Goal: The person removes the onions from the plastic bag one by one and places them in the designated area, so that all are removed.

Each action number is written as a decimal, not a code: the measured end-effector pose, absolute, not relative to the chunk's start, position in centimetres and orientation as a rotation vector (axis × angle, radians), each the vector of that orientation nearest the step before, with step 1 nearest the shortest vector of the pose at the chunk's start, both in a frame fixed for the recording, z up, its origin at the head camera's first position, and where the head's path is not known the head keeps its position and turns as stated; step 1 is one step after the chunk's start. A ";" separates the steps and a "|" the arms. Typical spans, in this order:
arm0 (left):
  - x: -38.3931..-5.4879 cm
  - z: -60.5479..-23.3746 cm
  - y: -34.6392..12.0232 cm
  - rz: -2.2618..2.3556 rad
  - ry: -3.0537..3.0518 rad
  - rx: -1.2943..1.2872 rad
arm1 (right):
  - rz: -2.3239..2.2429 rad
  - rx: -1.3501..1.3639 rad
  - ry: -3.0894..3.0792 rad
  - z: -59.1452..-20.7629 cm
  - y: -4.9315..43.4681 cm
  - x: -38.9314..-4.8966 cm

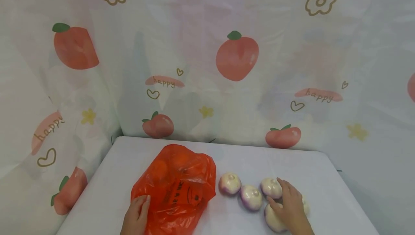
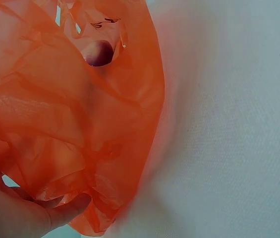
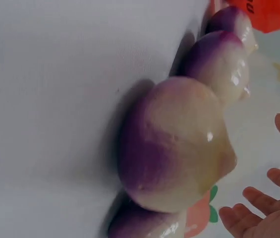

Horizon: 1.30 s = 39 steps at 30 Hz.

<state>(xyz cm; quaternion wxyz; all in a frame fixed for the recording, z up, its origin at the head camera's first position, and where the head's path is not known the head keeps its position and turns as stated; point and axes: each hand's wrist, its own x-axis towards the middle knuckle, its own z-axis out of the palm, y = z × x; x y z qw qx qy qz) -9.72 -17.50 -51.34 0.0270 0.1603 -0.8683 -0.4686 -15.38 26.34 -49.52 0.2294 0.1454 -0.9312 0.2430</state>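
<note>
My left hand grips the near left edge of a red plastic bag with black print. In the left wrist view the thumb presses the thin film, and the other fingers are partly hidden by it. Round orange shapes show through the bag in the head view. Above a cluster of glossy white-and-purple onions, my right hand is spread, fingers apart, holding nothing. One onion lies by its fingertips and another onion is partly under it. The right wrist view shows a large onion beside the fingers.
Two more onions, a left onion and a middle onion, lie between the bag and my right hand. Everything rests on a white table. A fruit-printed curtain hangs behind and at the left.
</note>
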 end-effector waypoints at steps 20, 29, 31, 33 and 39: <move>-9.5 -50.8 -17.7 -1.405 -2.562 0.431 | 0.872 0.776 -2.364 -49.2 17.3 -15.0; -9.5 -50.7 -17.7 -1.394 -2.552 0.422 | 0.845 0.932 -2.346 -48.4 15.5 -14.7; -9.5 -50.7 -17.7 -1.395 -2.560 0.423 | 0.837 0.966 -2.365 -48.3 15.0 -14.6; -9.4 -50.7 -17.7 -1.394 -2.564 0.419 | 0.860 1.008 -2.386 -48.2 14.6 -14.5; -9.5 -50.7 -17.7 -1.401 -2.570 0.415 | 0.958 1.113 -2.431 -48.1 13.5 -14.5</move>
